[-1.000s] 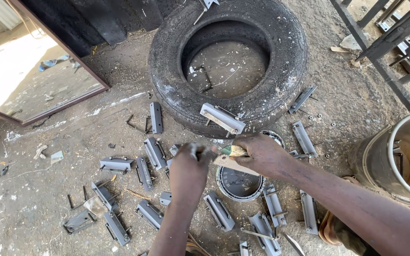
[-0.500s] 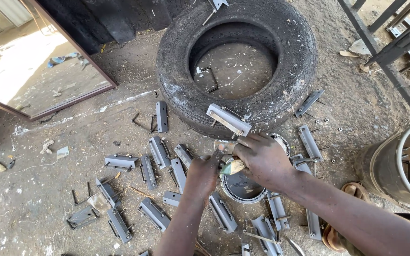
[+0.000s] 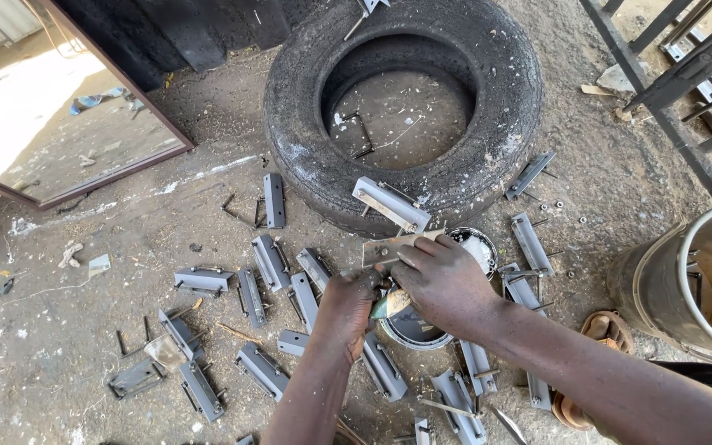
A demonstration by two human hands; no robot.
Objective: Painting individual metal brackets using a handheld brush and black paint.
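Note:
My right hand (image 3: 445,284) grips a flat grey metal bracket (image 3: 385,247) by its near end, above a round paint tin (image 3: 412,328). Touching the right hand from the left, my left hand (image 3: 348,309) is closed around a small object with a greenish end (image 3: 386,305); what it is I cannot tell. A second open tin (image 3: 478,247) with white contents sits just behind my right hand. One grey bracket (image 3: 391,203) lies on the near wall of a worn black tyre (image 3: 488,156).
Several grey metal brackets (image 3: 271,262) are scattered over the dirt floor to the left and below my hands. A large metal drum (image 3: 706,284) stands at the right, a sandal (image 3: 601,327) beside it. A doorway frame (image 3: 100,177) lies upper left; dark metal framework (image 3: 686,70) upper right.
The view has shifted so the tyre and my hands sit further right and lower. Both hands stay together over the tin, the right one still on the bracket.

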